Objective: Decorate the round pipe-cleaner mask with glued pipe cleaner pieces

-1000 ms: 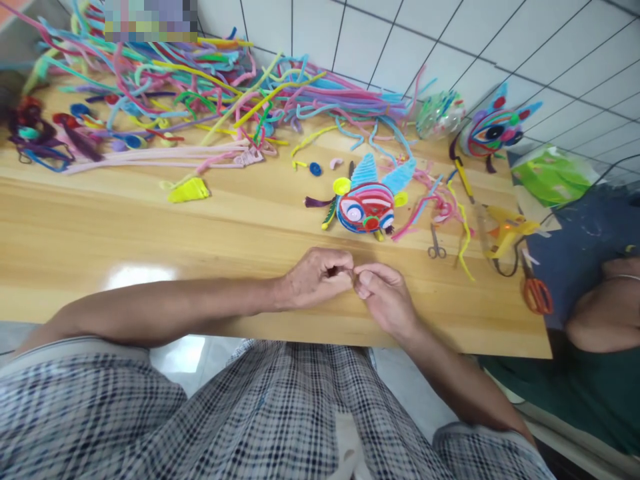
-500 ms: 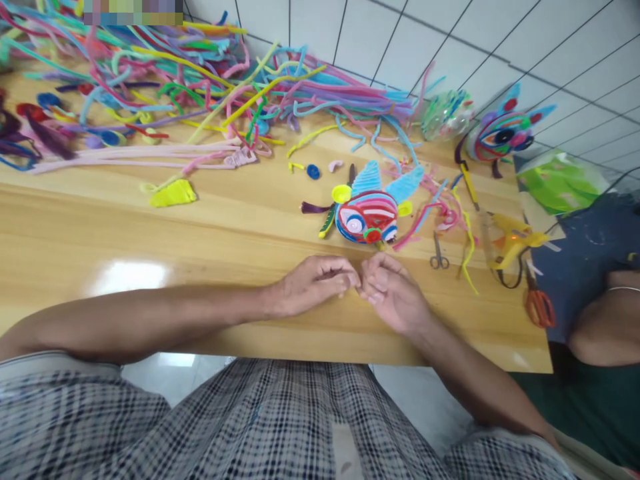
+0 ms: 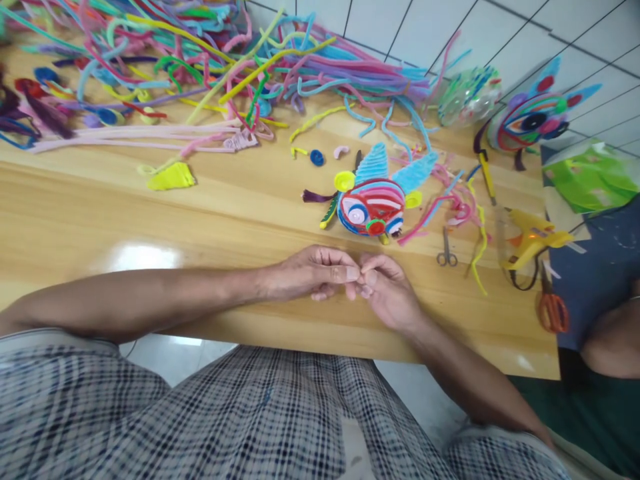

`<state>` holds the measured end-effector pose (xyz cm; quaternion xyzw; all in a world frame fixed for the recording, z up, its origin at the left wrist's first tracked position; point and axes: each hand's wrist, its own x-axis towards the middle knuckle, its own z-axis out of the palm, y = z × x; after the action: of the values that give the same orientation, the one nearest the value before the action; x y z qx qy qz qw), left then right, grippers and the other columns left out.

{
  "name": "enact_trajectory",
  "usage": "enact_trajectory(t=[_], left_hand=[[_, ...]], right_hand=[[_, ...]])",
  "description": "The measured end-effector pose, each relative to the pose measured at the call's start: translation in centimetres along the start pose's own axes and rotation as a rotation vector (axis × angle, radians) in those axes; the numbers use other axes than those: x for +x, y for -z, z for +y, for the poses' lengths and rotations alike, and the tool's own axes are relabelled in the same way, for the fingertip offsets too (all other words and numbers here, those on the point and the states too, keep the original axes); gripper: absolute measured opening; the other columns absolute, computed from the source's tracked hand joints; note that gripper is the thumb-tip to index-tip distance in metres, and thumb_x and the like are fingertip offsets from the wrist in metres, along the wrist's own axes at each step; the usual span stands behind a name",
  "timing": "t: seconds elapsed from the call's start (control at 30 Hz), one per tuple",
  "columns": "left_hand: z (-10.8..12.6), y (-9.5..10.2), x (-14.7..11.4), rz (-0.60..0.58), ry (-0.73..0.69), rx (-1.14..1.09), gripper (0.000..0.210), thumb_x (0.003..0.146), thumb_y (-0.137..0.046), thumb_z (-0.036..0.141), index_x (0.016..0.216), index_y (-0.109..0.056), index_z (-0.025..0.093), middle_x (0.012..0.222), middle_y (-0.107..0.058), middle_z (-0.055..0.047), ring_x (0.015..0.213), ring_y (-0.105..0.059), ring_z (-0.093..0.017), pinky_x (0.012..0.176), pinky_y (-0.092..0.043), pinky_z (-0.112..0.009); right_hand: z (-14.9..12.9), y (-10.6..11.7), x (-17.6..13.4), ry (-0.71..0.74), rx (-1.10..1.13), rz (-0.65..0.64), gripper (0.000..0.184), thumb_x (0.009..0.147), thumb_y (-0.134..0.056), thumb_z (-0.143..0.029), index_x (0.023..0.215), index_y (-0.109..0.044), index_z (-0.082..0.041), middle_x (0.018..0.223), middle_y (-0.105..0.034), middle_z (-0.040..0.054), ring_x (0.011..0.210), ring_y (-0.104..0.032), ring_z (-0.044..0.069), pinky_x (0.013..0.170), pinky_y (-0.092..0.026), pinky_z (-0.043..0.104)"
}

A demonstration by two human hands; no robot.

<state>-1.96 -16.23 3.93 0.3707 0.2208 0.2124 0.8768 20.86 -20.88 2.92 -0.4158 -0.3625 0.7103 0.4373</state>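
My left hand (image 3: pixel 315 272) and my right hand (image 3: pixel 391 290) meet over the front part of the wooden table. Thumbs and fingertips of both are pinched together and touch each other. Whatever lies between them, if anything, is too small or too hidden to make out. Just beyond them lies a colourful animal face (image 3: pixel 373 207) made of pipe cleaners, with blue ears, yellow discs at its sides and a green-ringed red nose. A purple tassel (image 3: pixel 319 197) sticks out at its left.
Small scissors (image 3: pixel 447 250), a yellow glue gun (image 3: pixel 535 237) and orange-handled scissors (image 3: pixel 553 312) lie to the right. A heap of pipe cleaners (image 3: pixel 325 67) fills the back. A second face (image 3: pixel 530 125) stands at the back right. Another person's arm (image 3: pixel 613 340) shows at the right edge.
My fingertips have come closer together, and the left thumb now lies straight against the right fingers. The camera view has shifted slightly; the things on the table stay put.
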Motion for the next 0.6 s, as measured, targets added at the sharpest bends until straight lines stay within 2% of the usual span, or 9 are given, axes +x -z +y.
enact_trajectory(t=[0.1,0.2,0.37,0.43,0.5,0.6], left_hand=[[0.1,-0.2,-0.1,0.018,0.015,-0.042,0.037,0.090,-0.112,0.041,0.094,-0.083,0.017,0.087,-0.088,-0.001,0.051,-0.048,-0.004,0.047,-0.033,-0.021],[0.0,-0.4,-0.2,0.037,0.034,-0.043,0.029,0.088,-0.107,0.034,0.092,-0.083,0.018,0.078,-0.082,0.002,0.049,-0.046,-0.004,0.047,-0.032,-0.020],[-0.1,-0.7,-0.1,0.102,0.023,0.032,0.019,0.083,-0.091,0.031,0.083,-0.074,0.021,0.062,-0.064,0.007,0.047,-0.040,-0.006,0.047,-0.028,-0.021],[0.0,-0.6,-0.2,0.156,-0.023,0.121,0.016,0.082,-0.084,0.032,0.080,-0.071,0.022,0.058,-0.056,0.009,0.048,-0.038,-0.007,0.048,-0.027,-0.022],[0.3,-0.3,-0.6,0.221,-0.118,0.237,0.015,0.083,-0.078,0.033,0.078,-0.068,0.023,0.058,-0.050,0.009,0.051,-0.037,-0.008,0.050,-0.028,-0.024],[0.8,0.0,-1.1,0.288,-0.301,0.414,0.021,0.090,-0.071,0.034,0.074,-0.061,0.024,0.062,-0.047,0.007,0.057,-0.038,-0.010,0.055,-0.032,-0.026]], right_hand=[[0.1,0.1,-0.1,0.008,-0.017,-0.011,0.045,0.085,-0.116,-0.065,0.091,-0.086,-0.032,0.078,-0.064,-0.0083,0.058,-0.048,0.010,0.058,-0.047,0.029],[0.3,0.1,-0.2,0.024,-0.044,-0.033,0.040,0.088,-0.115,-0.063,0.091,-0.089,-0.033,0.079,-0.066,-0.0075,0.059,-0.052,0.011,0.060,-0.047,0.030],[0.0,0.1,-0.1,0.046,-0.057,-0.049,0.040,0.088,-0.114,-0.064,0.091,-0.090,-0.033,0.074,-0.062,-0.0071,0.061,-0.050,0.012,0.060,-0.045,0.029],[-0.6,0.3,-0.2,0.087,-0.097,-0.024,0.041,0.092,-0.110,-0.067,0.092,-0.089,-0.031,0.077,-0.066,-0.0055,0.061,-0.049,0.012,0.060,-0.046,0.031],[-1.1,0.5,-0.5,0.191,-0.274,0.021,0.035,0.099,-0.103,-0.064,0.098,-0.090,-0.031,0.084,-0.073,-0.0023,0.066,-0.056,0.015,0.065,-0.053,0.034],[-0.7,0.2,-1.6,0.383,-0.773,-0.019,0.016,0.109,-0.095,-0.048,0.111,-0.091,-0.032,0.096,-0.084,0.0028,0.086,-0.073,0.023,0.083,-0.064,0.042]])
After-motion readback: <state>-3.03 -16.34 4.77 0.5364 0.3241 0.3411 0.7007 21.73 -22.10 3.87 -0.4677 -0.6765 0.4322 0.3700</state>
